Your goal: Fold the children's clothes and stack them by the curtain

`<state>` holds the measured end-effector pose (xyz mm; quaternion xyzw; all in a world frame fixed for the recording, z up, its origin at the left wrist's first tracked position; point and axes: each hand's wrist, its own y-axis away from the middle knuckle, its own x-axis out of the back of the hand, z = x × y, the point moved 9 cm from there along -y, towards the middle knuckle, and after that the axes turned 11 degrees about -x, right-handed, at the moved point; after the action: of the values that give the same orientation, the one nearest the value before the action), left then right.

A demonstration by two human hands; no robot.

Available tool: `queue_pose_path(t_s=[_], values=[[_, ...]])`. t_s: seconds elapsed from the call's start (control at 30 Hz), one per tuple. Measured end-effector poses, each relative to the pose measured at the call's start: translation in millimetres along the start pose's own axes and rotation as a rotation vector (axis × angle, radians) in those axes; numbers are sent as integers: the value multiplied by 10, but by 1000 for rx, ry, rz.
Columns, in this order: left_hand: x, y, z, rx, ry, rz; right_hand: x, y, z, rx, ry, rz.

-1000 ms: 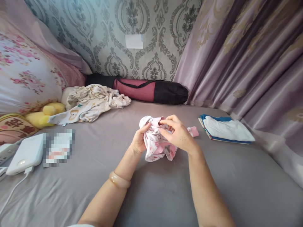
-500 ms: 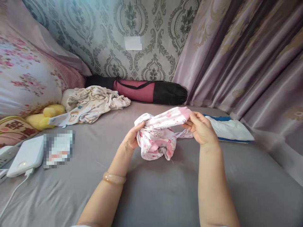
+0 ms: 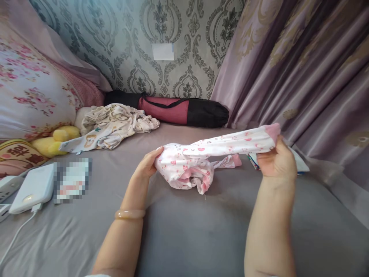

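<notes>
Stretched between my two hands is a white garment [image 3: 187, 163] printed with pink hearts, its cuffs pink; it looks like a small child's top or pants. My left hand [image 3: 148, 161] grips its bunched left side, thumb on top. At the other end, my right hand [image 3: 275, 157] pinches the limb of the garment just by its pink cuff, the fingers partly hidden behind the cloth. The rest of the garment sags in a crumpled heap on the grey sheet [image 3: 187, 231], with a second cuffed end poking out toward the right.
Behind my right hand lies a folded white cloth [image 3: 301, 161]. A crumpled printed garment [image 3: 112, 125], a yellow plush toy [image 3: 54, 142] and a floral pillow [image 3: 31, 88] are at left. A white power bank [image 3: 33, 188] with a cable sits nearer. A red-black rolled bag [image 3: 167, 110] lines the wall.
My right hand has moved right with the cuff, pulling the garment's limb out longer and straighter. My left hand has shifted slightly left, still gripping the cloth.
</notes>
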<state>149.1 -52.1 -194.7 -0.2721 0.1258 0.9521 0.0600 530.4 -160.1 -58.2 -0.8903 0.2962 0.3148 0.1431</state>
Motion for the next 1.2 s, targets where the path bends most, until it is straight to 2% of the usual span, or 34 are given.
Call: queue_pose_path(t_s=[0.1,0.2,0.3,0.37,0.5,0.57,0.6,0.63,0.67,0.7,0.73,0.8,0.83,0.87,0.93,1.0,1.07,1.13,1.2], values=[[42,24,41,22,51,18,51,22,-106,14,-11,53],[73,45,165,-32,82,6,144,29,-161,8,-30,145],[193,29,231,-60,24,54,232,43,-229,27,-53,215],[348,-6,217,-54,-74,149,259,53,-276,45,-55,232],[775,-41,267,-144,-285,479,256,63,-271,42,-69,249],[884,2,364,-220,-379,600,210,60,-200,22,-90,232],[880,49,462,-282,-458,639,161,56,-153,15,-93,206],[815,110,588,-363,-556,654,89,53,-101,14,-89,170],[675,179,730,-462,-670,629,-7,52,-41,11,-76,126],[465,259,863,-571,-780,567,-124,56,31,6,-55,83],[171,303,917,-645,-832,394,-271,66,114,-4,-23,35],[-488,401,777,-615,-840,-73,-632,117,321,-51,44,-64],[-763,488,666,-572,-814,-252,-844,166,432,-77,77,-123],[-953,569,580,-540,-780,-341,-1059,233,534,-94,104,-184],[-1159,652,439,-482,-697,-395,-1460,420,728,-134,167,-308],[-1168,628,381,-454,-591,-349,-1756,655,898,-191,259,-445],[-1025,537,419,-447,-473,-255,-1897,888,1014,-248,371,-594],[-777,430,529,-454,-359,-129,-1846,1006,1023,-259,445,-667],[-495,341,625,-440,-249,12,-1669,974,966,-231,474,-640]])
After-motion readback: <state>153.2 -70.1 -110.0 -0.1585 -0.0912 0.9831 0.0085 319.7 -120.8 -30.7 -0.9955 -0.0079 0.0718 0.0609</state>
